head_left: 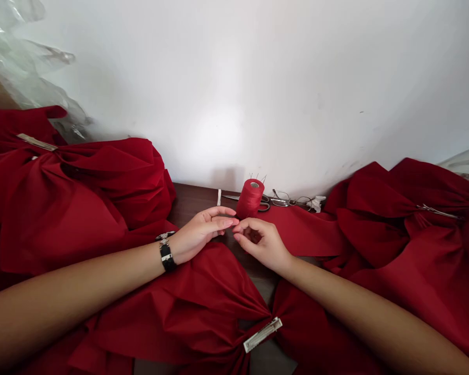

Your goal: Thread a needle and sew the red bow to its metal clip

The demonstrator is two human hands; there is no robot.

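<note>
Red cylindrical spool of thread (250, 200), upright on the dark brown wooden desk (189, 202) and taken as the dial's centre. The left hand (195, 234), at 8 o'clock, and the right hand (269, 246), at 5 o'clock, meet or nearly meet at the fingertips, thumb and forefinger of each drawn close; one cannot tell whether they pinch anything. Scissors with black handles and steel blades (231, 197) lie behind the spool, wire-framed eyeglasses (281, 198) at 3 o'clock. Gathered red fabric bow (180, 312) with silver metal clip (263, 335) at 6 o'clock, between the forearms
</note>
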